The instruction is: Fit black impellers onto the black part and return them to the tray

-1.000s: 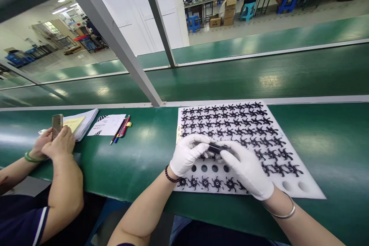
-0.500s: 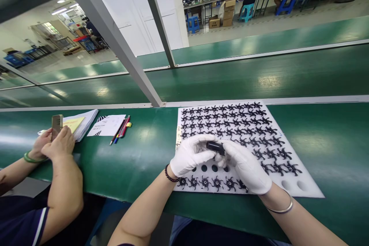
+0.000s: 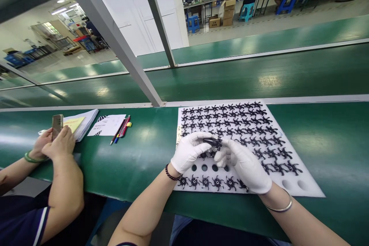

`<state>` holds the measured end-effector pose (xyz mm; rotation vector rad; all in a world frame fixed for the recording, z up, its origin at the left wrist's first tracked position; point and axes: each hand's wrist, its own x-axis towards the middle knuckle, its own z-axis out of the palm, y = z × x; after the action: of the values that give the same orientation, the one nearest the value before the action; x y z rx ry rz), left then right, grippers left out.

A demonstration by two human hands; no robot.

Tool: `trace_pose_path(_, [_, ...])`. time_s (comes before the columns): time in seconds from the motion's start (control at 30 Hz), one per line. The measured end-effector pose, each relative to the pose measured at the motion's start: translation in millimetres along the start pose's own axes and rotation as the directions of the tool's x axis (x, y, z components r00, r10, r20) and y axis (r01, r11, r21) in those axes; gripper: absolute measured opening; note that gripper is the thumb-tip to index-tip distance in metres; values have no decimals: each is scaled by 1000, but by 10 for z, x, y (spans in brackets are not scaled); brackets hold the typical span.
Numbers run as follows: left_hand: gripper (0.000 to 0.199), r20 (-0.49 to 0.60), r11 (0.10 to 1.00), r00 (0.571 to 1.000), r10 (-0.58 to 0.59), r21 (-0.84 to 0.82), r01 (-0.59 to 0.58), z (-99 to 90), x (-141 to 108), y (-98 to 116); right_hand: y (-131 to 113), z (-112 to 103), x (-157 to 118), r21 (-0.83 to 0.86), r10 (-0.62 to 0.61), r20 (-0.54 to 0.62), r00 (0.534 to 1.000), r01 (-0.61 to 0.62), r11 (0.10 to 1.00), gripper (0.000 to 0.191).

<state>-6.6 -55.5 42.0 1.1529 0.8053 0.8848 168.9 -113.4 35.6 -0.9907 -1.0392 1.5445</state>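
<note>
Above the white foam tray (image 3: 313, 191), a small black impeller (image 3: 212, 143) is held up between my white-gloved hands. My left hand (image 3: 188, 153) is closed around its left end, thumb and fingers gripping it. At the blade end, the fingertips of my right hand (image 3: 246, 167) pinch it, the other fingers curled underneath. Rows of black bladed impellers (image 3: 217, 182) sit in the tray's holes. Near the front, several bare round holes (image 3: 204, 168) show beneath my hands. My hands hide part of the middle rows.
A co-worker's hands (image 3: 59, 144) hold a phone (image 3: 57, 125) at the left. Papers (image 3: 89, 123), a printed sheet (image 3: 106, 126) and pens (image 3: 123, 126) lie on the green bench (image 3: 129, 165). A grey metal post (image 3: 127, 50) rises at the bench's back edge.
The impeller has turned between my hands: its smooth black cylinder faced me before, and now its bladed side shows. My right fingers have shifted slightly; the tray stays put.
</note>
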Motion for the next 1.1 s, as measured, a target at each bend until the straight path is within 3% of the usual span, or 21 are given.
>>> trace_pose_path(0.33, [34, 29, 999, 999, -34, 3, 34, -31, 33, -26, 89, -57, 0, -59, -63, 26, 998, 64, 996, 41])
trace_pose_path(0.53, [35, 29, 999, 999, -23, 48, 22, -3, 35, -27, 80, -47, -13, -132, -80, 15, 997, 81, 988, 44])
trace_pose_path(0.63, [34, 30, 999, 1000, 0, 54, -2, -16, 35, -55, 73, -28, -19, -223, -87, -44, 995, 75, 972, 48])
trace_pose_path(0.73, [30, 2, 987, 997, 82, 137, -82, -20, 35, -68, 91, -20, -16, -335, -112, -149, 983, 56, 941, 62])
trace_pose_path(0.83, [23, 10, 921, 970, 243, 310, -234, -2, 28, -55, 113, -21, -12, -423, -94, -191, 977, 5, 906, 72])
trace_pose_path(0.97, [17, 60, 804, 904, 423, 435, -405, 24, 2, -38, 106, -26, -8, -455, -117, -171, 978, 27, 890, 60])
trace_pose_path(1.1, [25, 27, 833, 882, 470, 318, -453, 17, -29, -54, 58, -36, -5, -387, -112, -82, 990, 72, 919, 48])
